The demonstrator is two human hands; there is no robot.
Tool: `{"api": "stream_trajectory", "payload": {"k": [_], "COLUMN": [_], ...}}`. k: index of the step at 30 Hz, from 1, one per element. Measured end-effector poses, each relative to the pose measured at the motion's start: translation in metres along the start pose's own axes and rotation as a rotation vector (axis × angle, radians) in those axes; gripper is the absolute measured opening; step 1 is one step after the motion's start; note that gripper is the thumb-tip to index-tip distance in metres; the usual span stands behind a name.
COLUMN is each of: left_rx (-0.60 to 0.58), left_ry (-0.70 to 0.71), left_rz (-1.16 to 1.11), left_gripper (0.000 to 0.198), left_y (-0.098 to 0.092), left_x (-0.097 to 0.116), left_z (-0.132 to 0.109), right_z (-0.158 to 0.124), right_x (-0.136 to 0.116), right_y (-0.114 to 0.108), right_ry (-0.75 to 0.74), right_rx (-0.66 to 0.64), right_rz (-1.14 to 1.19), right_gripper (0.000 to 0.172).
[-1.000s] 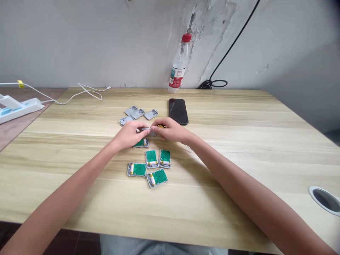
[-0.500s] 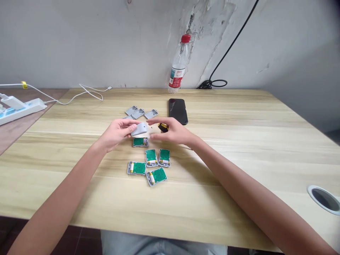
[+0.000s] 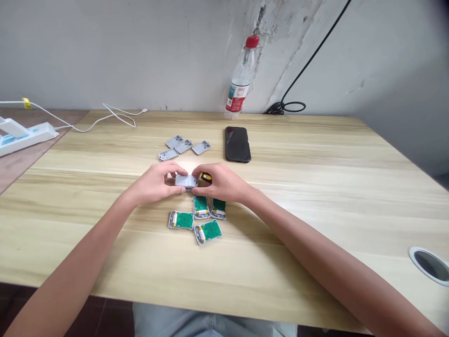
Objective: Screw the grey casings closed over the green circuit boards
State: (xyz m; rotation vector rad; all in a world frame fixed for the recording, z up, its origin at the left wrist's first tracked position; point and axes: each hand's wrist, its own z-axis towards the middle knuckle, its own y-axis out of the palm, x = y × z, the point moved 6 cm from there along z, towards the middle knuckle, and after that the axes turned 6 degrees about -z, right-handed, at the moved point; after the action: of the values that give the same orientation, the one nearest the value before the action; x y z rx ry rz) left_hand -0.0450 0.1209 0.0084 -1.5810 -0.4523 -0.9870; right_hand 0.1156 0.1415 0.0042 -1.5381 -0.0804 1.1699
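A grey plastic cover [image 3: 186, 180] lies over a case half, of which only a thin edge shows beneath it. My left hand [image 3: 153, 183] grips the cover's left end between thumb and fingers. At the right end, the fingers and thumb of my right hand [image 3: 221, 183] close on it. A black-and-yellow tool handle [image 3: 206, 177] shows within my right hand; the rest of it is hidden. Just nearer to me lie several open case halves with green circuit boards [image 3: 184, 220] and batteries. Beyond my hands are several loose grey covers [image 3: 169, 154].
A black phone [image 3: 238, 144] lies at the back, with a red-capped plastic bottle [image 3: 241, 77] by the wall. On the left are a white power strip [image 3: 31, 138] and a white cable [image 3: 117, 115]. A round grommet [image 3: 428, 265] is at the right.
Both hands have come down toward me, bringing the cover onto the case half. My right hand, apart from the cover before, now grips its right end. The tool handle moved along with that hand.
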Motion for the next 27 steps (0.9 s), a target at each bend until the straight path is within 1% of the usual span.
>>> {"api": "stream_trajectory", "payload": {"k": [4, 6, 8, 11, 14, 16, 18, 20, 21, 23, 25, 27], "left_rx": [-0.067, -0.082, -0.08, -0.052, 0.022, 0.079, 0.104, 0.108, 0.108, 0.109, 0.111, 0.123], "left_ry": [0.038, 0.075, 0.125, 0.19, 0.218, 0.22, 0.209, 0.188, 0.176, 0.152, 0.13, 0.113], "left_rz": [0.081, 0.146, 0.224, 0.281, 0.275, 0.269, 0.227, 0.133, 0.07, -0.057, -0.149, -0.194], "left_gripper": [0.034, 0.031, 0.025, 0.025, 0.029, 0.031, 0.029, 0.028, 0.027, 0.026, 0.025, 0.024], "left_y": [0.003, 0.003, 0.004, 0.006, 0.006, 0.005, 0.004, 0.005, 0.005, 0.005, 0.007, 0.009], "left_x": [-0.001, 0.003, 0.009, 0.013, 0.011, 0.009, 0.007, 0.006, 0.006, 0.005, 0.004, 0.002], "left_z": [-0.002, -0.003, -0.004, -0.005, -0.004, -0.004, -0.003, -0.003, -0.003, -0.002, -0.001, 0.0], "right_z": [0.0, -0.001, -0.002, -0.003, -0.004, -0.004, -0.004, -0.004, -0.004, -0.004, -0.005, -0.005], "right_x": [0.0, -0.001, -0.003, -0.002, 0.002, 0.004, 0.006, 0.007, 0.009, 0.01, 0.011, 0.012], "right_y": [0.003, 0.004, 0.003, 0.002, 0.001, 0.0, -0.003, -0.006, -0.005, -0.001, 0.002, 0.002], "right_ry": [-0.024, -0.075, -0.147, -0.187, -0.151, -0.13, -0.103, -0.056, -0.024, 0.043, 0.091, 0.083], "right_rx": [-0.009, -0.008, -0.002, 0.007, 0.001, -0.003, 0.023, 0.031, 0.003, -0.095, -0.176, -0.175], "right_rz": [-0.01, -0.01, 0.011, 0.021, -0.023, -0.019, 0.033, 0.138, 0.216, 0.385, 0.502, 0.509], "right_gripper": [0.022, 0.027, 0.028, 0.022, 0.026, 0.026, 0.022, 0.021, 0.024, 0.033, 0.04, 0.039]}}
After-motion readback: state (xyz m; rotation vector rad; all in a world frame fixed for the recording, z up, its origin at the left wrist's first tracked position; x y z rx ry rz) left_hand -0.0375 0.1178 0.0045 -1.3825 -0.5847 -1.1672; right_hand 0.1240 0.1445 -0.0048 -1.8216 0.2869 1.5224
